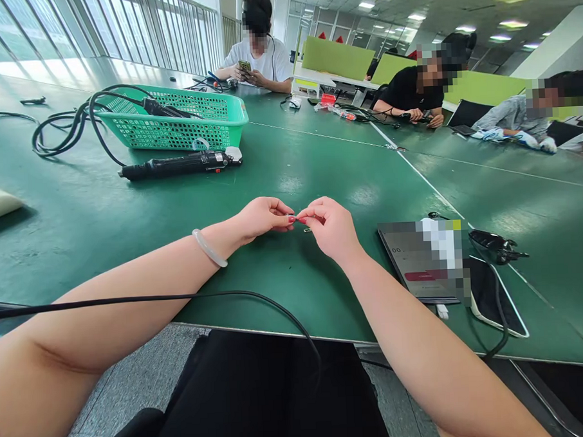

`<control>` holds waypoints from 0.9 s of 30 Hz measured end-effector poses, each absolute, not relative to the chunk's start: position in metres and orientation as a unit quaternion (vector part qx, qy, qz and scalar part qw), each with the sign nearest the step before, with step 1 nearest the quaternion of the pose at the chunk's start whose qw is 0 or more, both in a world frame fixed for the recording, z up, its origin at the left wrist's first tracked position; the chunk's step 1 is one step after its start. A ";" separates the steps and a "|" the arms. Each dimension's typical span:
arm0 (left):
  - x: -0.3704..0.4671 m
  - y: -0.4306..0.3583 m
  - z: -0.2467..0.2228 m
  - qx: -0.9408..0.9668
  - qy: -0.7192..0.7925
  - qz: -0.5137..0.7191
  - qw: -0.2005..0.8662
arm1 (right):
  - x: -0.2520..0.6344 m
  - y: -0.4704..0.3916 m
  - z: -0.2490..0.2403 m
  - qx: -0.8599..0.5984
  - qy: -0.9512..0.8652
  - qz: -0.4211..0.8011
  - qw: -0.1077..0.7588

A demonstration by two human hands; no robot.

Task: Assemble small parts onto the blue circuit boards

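My left hand (261, 221) and my right hand (332, 229) meet fingertip to fingertip just above the table, each closed in a pinch. Between the fingertips is a tiny dark piece (296, 219), too small to name and mostly covered by the fingers. Right beneath my right fingers lies a small metallic bit (307, 230) on the green tabletop (294, 270). A pale bangle (209, 248) circles my left wrist.
A black electric screwdriver (183, 164) lies before a green plastic basket (181, 134) with coiled black cables. At right are a tablet (419, 264), a phone (497, 293) and a black clip-like object (495, 245). A cable (246, 294) crosses my left forearm. Several people sit across the table.
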State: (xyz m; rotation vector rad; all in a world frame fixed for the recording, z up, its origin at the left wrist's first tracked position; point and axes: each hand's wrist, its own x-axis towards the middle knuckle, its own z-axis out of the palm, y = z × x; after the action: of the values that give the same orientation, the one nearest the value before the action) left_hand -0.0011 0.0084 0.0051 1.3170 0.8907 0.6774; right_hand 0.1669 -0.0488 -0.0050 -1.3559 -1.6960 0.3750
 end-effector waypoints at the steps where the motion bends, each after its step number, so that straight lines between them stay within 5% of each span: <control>1: -0.001 0.009 0.005 0.578 0.391 0.299 0.651 | 0.167 -0.049 -0.005 -0.550 -0.687 0.152 0.450; 13: -0.001 0.009 0.006 0.561 0.392 0.315 0.658 | 0.174 -0.045 -0.004 -0.597 -0.619 0.231 0.454; 22: 0.000 0.007 0.007 0.560 0.414 0.312 0.646 | 0.196 -0.040 -0.007 -0.684 -0.667 0.164 0.246; 27: 0.000 0.007 0.007 0.566 0.418 0.308 0.641 | 0.192 -0.036 -0.014 -0.677 -0.691 0.134 0.214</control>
State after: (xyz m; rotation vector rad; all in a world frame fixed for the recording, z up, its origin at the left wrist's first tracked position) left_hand 0.0002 0.0073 0.0066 1.2898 0.9532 0.7033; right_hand 0.1924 -0.0360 -0.0139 -1.8787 -1.9187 0.3705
